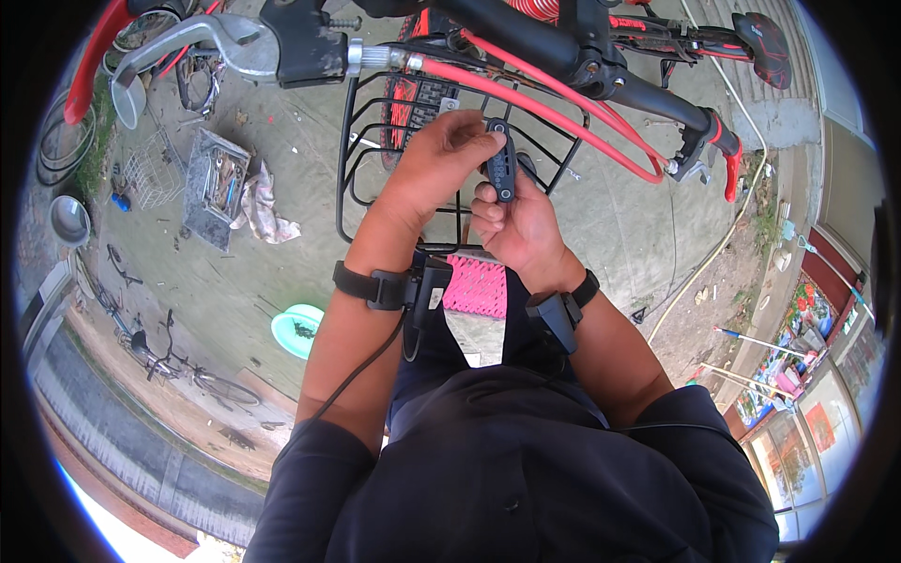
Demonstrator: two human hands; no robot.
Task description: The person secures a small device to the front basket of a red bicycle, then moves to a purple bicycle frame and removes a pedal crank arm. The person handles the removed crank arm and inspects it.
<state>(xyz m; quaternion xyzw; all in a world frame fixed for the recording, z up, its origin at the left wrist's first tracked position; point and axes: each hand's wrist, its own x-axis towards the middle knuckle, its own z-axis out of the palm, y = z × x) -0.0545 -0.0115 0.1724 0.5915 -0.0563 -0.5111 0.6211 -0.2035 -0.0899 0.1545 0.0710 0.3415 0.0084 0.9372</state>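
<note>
Just below the bicycle handlebar (572, 56), both hands are closed on a black folding multi-tool (500, 159). My left hand (441, 155) has its thumb on the tool's upper part. My right hand (511, 225) grips it from below with curled fingers, and a slim dark piece sticks out beside the tool. The hands are over a black wire basket (358, 108), in front of a red-and-black wheel. Red cable housings (526, 98) and a silver brake lever (202, 38) are above them.
A tray of tools (199, 192), a pale cloth (267, 206) and a metal bowl (68, 220) lie left. A teal basin (296, 328) and another bicycle (188, 371) are lower left. A pink mat (474, 286) is below my wrists. A hose (694, 272) and brooms (760, 342) are right.
</note>
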